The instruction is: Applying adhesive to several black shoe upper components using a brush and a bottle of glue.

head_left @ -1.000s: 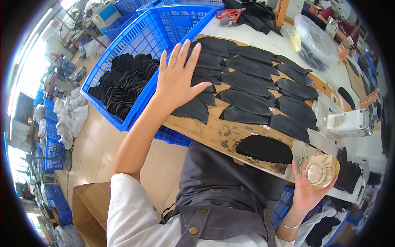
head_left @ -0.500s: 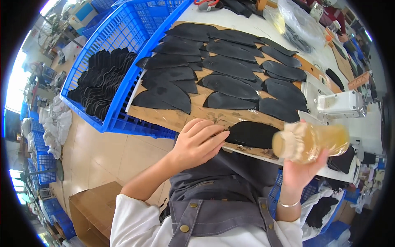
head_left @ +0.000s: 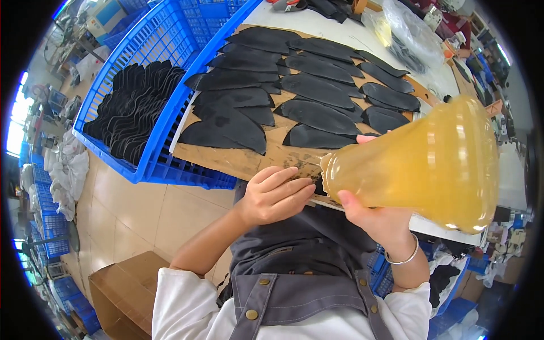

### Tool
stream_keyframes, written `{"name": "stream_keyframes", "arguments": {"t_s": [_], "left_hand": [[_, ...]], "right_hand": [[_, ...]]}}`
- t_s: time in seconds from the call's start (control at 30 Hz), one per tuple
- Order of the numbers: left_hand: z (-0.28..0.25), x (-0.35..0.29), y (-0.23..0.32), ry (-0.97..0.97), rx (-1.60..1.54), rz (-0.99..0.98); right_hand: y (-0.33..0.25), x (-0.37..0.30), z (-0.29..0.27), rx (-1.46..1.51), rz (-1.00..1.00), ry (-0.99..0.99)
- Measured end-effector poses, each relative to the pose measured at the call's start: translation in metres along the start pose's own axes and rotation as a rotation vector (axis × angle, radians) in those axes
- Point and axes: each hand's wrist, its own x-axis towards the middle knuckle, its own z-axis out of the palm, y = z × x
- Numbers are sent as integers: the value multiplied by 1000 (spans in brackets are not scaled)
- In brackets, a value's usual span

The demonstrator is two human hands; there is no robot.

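the right hand (head_left: 382,221) has its grip clamped around the narrower part of a translucent yellow bottle (head_left: 425,164), which is tipped over the near edge of the worktop (head_left: 340,25), narrow end toward the left hand (head_left: 272,198). the left hand is at that same edge, fingers curled and close together, fingertips beside a dark piece (head_left: 318,187) that the bottle mostly hides; i cannot tell whether that grip pinches it. farther in, curved black panels (head_left: 317,88) lie in overlapping rows on a brown board (head_left: 277,153). along the left edge, a blue crate (head_left: 161,141) holds stacked black cutouts (head_left: 133,107).
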Motion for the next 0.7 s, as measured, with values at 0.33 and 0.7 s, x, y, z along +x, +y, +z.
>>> {"name": "stream_keyframes", "arguments": {"t_s": [0.33, 0.7], "left_hand": [[5, -6, 1, -64, 58, 26], [0, -3, -1, -53, 26, 18]], "right_hand": [[1, -7, -8, -331, 48, -14], [9, -60, -79, -222, 225, 438]]}}
